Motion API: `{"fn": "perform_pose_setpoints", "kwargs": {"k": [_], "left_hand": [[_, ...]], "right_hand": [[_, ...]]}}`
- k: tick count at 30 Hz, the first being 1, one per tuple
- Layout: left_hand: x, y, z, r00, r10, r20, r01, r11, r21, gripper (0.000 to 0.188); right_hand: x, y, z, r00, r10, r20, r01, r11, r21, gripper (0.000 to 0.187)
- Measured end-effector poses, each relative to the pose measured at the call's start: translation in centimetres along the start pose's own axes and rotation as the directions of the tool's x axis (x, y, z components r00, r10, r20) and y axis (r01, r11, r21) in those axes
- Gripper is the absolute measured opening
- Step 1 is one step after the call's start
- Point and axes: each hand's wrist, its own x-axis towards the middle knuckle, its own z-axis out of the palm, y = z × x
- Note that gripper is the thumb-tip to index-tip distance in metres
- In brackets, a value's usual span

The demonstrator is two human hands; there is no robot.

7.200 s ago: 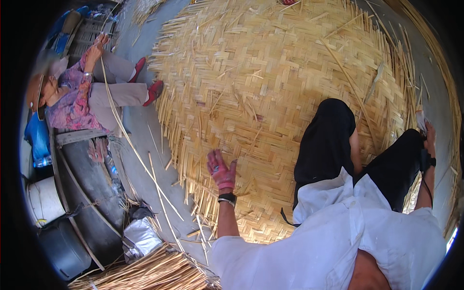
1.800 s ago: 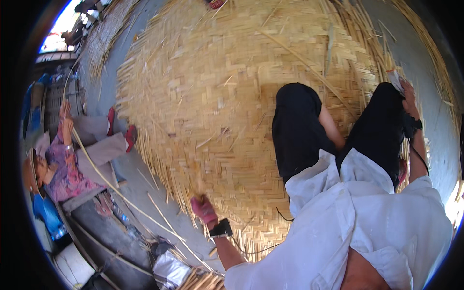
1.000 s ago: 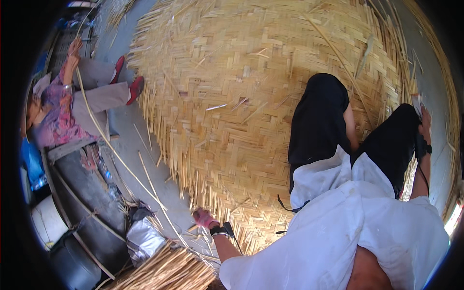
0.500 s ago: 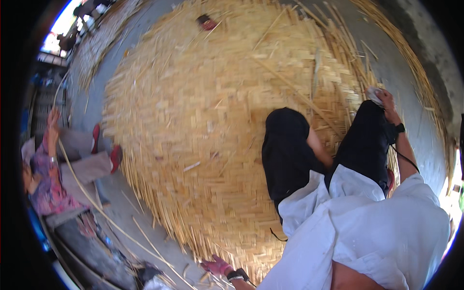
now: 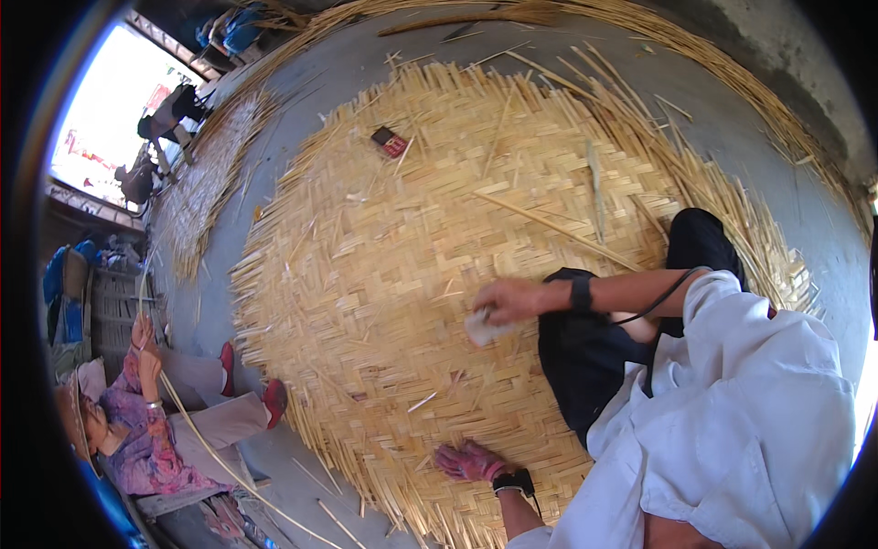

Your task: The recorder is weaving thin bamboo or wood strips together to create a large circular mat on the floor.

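Note:
A large mat (image 5: pixel 384 265) woven of pale split strips, bamboo or reed by the look, spreads under me with ragged ends. My left hand (image 5: pixel 468 460), in a pinkish glove, lies on its near part with fingers stretched out. Above the middle of the mat, in front of my bent knee, my right hand (image 5: pixel 508 301) is bare and closed around a small whitish object (image 5: pixel 485 329). Motion blurs that object, so its kind is unclear. Loose strips (image 5: pixel 558 229) rest across the weave, along with a flat grey-green strip (image 5: pixel 596 192).
A red and black mobile phone (image 5: pixel 390 142) lies on the far part of the mat. At the left a seated person (image 5: pixel 155 412) holds a long curved strip (image 5: pixel 206 444). Another mat (image 5: pixel 215 174) and a broom (image 5: pixel 476 18) lie on the grey floor (image 5: pixel 366 59).
My right hand has swung from beside my right knee, left over the mat's middle, still with the whitish object. My left hand has shifted from the near edge onto the mat. The view has turned.

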Motion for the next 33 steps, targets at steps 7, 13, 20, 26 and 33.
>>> {"fn": "perform_pose_setpoints", "kwargs": {"k": [7,13,20,26,33], "left_hand": [[0.6,-0.3,-0.3,1.000,-0.006,0.019,0.007,0.999,-0.050,0.064],[0.8,-0.6,-0.6,0.998,0.062,0.031,-0.060,0.998,-0.036,0.060],[1.7,0.8,-1.9,0.998,0.066,0.008,-0.066,0.997,-0.030,0.061],[1.5,0.1,-1.7,0.994,0.096,0.045,-0.095,0.995,-0.017,0.067],[1.6,0.5,-1.0,0.990,0.056,0.132,-0.050,0.997,-0.052,0.067]], "right_hand": [[7.8,2.9,9.6,0.889,0.107,0.446,0.116,0.888,-0.445,0.017],[15.2,7.2,-1.1,0.823,-0.261,-0.505,-0.210,0.685,-0.698,0.013],[22.2,3.0,5.7,0.965,-0.197,-0.175,0.063,0.817,-0.573,0.024],[23.8,5.8,8.6,0.983,-0.181,0.010,0.134,0.688,-0.713,0.059],[22.9,7.1,9.4,0.964,-0.260,-0.063,0.126,0.648,-0.751,0.060]]}}
